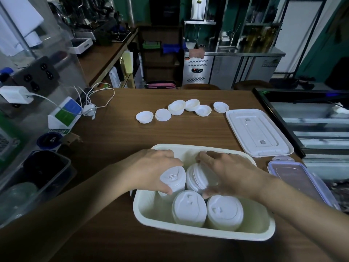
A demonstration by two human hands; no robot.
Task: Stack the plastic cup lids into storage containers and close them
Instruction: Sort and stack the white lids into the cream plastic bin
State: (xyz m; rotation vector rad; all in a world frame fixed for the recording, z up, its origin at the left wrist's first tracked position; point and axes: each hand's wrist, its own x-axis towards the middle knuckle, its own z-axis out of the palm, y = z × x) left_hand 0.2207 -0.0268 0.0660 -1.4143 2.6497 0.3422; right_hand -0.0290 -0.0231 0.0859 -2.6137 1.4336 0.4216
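A white storage container sits open on the wooden table in front of me. Inside stand several stacks of white cup lids. My left hand grips the back-left lid stack. Beside it, my right hand grips the back-right lid stack. Two more stacks, front-left stack and front-right stack, stand untouched nearer me. The container's white cover lies flat to the right. Several loose lids and short piles lie in a row across the far side of the table.
A clear box with a purple clip-on cover sits at the right edge. A black bin and a blue jar cap are on the left. Chargers and white cables lie at the back left. A glass display case borders the right.
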